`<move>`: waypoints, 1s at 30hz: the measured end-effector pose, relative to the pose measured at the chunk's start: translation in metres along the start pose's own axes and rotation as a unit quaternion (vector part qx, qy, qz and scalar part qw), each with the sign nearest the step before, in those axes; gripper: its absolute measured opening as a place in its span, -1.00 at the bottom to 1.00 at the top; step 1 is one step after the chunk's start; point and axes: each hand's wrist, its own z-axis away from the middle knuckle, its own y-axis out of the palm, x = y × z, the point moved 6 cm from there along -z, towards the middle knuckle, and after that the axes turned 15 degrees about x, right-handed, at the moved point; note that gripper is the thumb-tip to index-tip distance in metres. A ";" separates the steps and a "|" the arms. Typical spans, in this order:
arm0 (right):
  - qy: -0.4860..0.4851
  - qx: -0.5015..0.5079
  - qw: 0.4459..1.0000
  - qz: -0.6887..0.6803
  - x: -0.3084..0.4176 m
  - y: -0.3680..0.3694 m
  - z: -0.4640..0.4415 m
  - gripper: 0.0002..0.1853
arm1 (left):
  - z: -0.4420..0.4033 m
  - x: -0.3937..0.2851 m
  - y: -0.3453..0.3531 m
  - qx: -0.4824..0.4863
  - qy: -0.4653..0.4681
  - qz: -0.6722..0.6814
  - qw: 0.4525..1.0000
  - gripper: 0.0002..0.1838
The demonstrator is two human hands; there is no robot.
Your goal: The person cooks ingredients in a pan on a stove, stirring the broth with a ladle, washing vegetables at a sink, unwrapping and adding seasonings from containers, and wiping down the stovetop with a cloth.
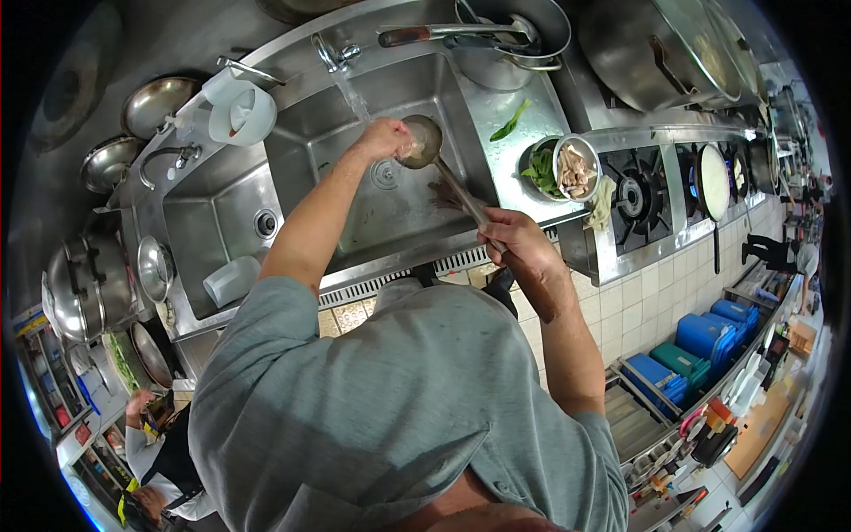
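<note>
My right hand is closed around the handle of a metal ladle, held slanting over a steel sink. My left hand is at the rim of the ladle's bowl, fingers drawn together and partly inside it. Whether a small thing is in those fingers I cannot make out. Water runs from the tap just beyond my left hand and falls into the basin. The drain shows below the bowl.
Right of the sink are a bowl of meat pieces, leafy greens, one loose leaf and a gas burner. A white pan sits farther along. Left is a smaller sink with a plastic container. Another person stands at lower left.
</note>
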 end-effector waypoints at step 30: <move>-0.046 0.023 0.997 -0.063 -0.009 -0.005 0.038 -0.47 | 0.039 -0.088 0.060 -0.005 0.073 -0.521 0.851 -0.70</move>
